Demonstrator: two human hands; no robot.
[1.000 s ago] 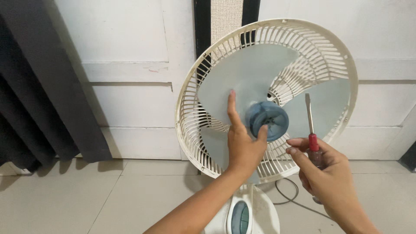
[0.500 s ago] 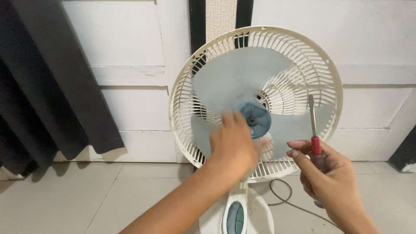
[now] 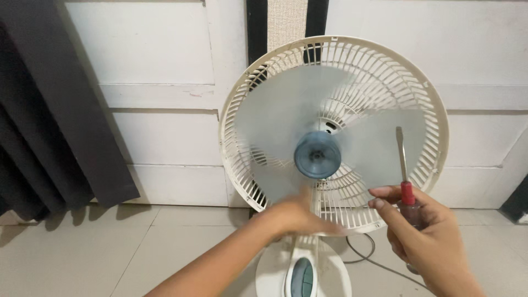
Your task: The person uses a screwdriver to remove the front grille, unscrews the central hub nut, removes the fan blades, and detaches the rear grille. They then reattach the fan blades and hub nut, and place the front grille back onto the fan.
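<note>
White panelled wall [image 3: 159,66], pale tiled floor [image 3: 82,253].
Dark grey fabric curtain [image 3: 49,110] hanging at left; narrow black vertical strips [image 3: 256,22] flanking a beige textured panel [image 3: 286,19] at top centre.

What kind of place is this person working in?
Most likely a room in a home. A pedestal fan with its front grille off stands on a pale tiled floor against white panelled doors, and a dark curtain hangs at the left. The right hand holds a red-handled screwdriver.

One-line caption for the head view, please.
Left hand blurred below the blue hub of an uncovered fan; right hand holds a screwdriver upright.
</note>
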